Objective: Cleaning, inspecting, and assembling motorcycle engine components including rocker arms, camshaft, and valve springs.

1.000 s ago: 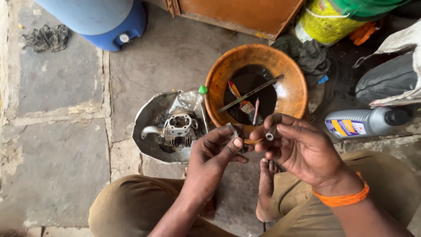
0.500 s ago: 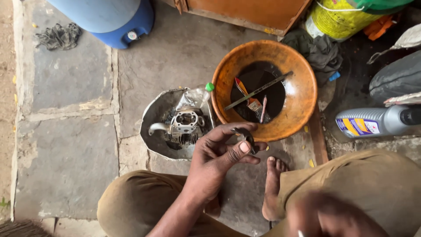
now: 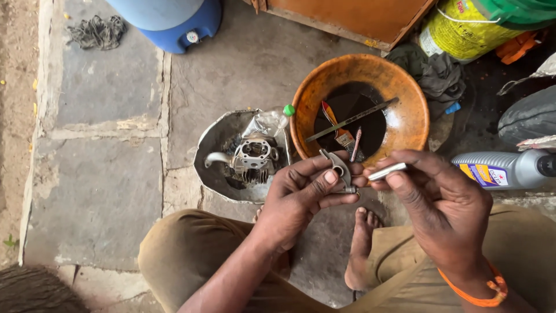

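Observation:
My left hand (image 3: 301, 194) pinches a small grey metal lever-shaped engine part (image 3: 340, 169) between thumb and fingers. My right hand (image 3: 437, 200), with an orange band at the wrist, holds a short shiny metal pin (image 3: 387, 171) whose tip points at that part. Both hands hover over my knees, just in front of an orange bowl (image 3: 399, 93) with dark liquid, a brush and thin metal rods in it. Left of the bowl, a grey metal pan (image 3: 211, 153) holds an engine cylinder head (image 3: 253, 156) and a clear plastic bottle with a green cap (image 3: 272, 120).
A grey oil bottle (image 3: 504, 168) lies at the right. A blue drum (image 3: 168, 20) stands at the top left, a wooden box (image 3: 359, 17) at the top middle, a yellow can (image 3: 457, 32) and dark rags (image 3: 431, 72) at the top right. Stone slabs cover the floor.
My right hand left the part, dropped low and out of view, and has come back up holding the metal pin. My left hand kept hold of the small part.

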